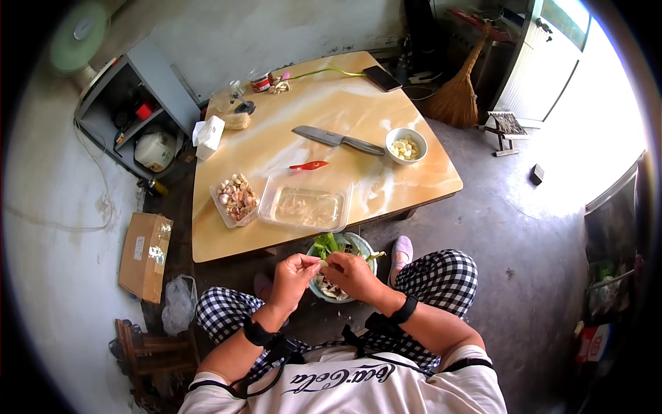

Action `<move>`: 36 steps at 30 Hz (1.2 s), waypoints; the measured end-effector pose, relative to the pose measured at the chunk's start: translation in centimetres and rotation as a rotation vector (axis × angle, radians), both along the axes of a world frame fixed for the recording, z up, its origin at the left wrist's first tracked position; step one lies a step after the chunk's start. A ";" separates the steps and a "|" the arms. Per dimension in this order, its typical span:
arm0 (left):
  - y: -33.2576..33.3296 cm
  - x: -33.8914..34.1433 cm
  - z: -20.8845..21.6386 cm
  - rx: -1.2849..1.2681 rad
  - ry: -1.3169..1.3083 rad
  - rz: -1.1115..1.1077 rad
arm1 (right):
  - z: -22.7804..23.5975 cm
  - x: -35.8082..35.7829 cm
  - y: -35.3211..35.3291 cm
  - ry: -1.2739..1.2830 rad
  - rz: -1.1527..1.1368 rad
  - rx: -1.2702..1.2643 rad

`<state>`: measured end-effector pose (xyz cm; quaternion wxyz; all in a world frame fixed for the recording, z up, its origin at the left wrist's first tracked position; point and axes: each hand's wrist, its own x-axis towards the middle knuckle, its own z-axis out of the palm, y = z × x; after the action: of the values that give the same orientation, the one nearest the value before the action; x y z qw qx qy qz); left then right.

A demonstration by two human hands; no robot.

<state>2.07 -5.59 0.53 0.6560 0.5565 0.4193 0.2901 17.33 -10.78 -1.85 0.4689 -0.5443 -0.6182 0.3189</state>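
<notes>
My left hand [295,277] and my right hand [355,276] meet in front of me, fingertips pinched together on a small pale garlic clove [323,263]. Partly hidden under them, a pale basin [367,243] on the floor between my feet holds green vegetable scraps [327,243] and whitish peelings. On the table, unpeeled garlic cloves [238,196] fill a clear plastic tub at the left. Beside it lies a larger clear plastic container [307,207]. Peeled cloves [403,147] sit in a white bowl [408,163] at the right.
The marbled table [255,148] bears a kitchen knife [336,138], a small red object [308,165], a tissue pack [208,138], a phone [381,79] and a jar [260,81]. A cardboard box [145,255] stands left; a broom [458,93] and low stool [507,127] are right.
</notes>
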 end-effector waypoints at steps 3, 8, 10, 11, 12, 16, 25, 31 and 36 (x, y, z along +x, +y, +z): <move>-0.1 0.1 0.6 0.064 0.011 -0.050 | 0.1 -0.1 -0.1 0.313 0.063 -0.217; -0.2 -0.4 0.5 0.207 0.071 -0.075 | -0.2 0.2 0.1 0.459 0.214 -0.313; 0.1 -0.9 -0.2 0.229 0.078 -0.068 | 0.6 0.1 -0.1 0.531 0.174 -0.303; 0.2 -1.2 -0.5 0.202 0.105 -0.053 | 0.2 0.0 0.0 0.561 0.162 -0.311; 0.2 -1.4 -0.7 0.176 0.131 -0.038 | 0.3 -0.1 0.0 0.558 0.162 -0.305; -0.6 -1.1 0.3 0.412 0.201 -0.083 | 0.0 -0.1 0.0 0.550 0.164 -0.343; 1.0 -3.7 -1.6 0.544 0.379 -0.137 | 2.6 1.9 0.4 0.221 0.197 -0.260; 2.5 -6.9 -5.1 -0.317 0.080 -0.060 | 4.5 8.5 4.4 -0.109 -0.351 -0.050; 3.4 -6.9 -6.0 -0.431 -0.117 -0.005 | 2.7 18.2 10.0 -0.786 -0.796 -0.076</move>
<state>-4.81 -2.18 -5.49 0.7839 0.3865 0.4313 0.2238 35.55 -0.83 0.82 0.2677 -0.8301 -0.4813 -0.0876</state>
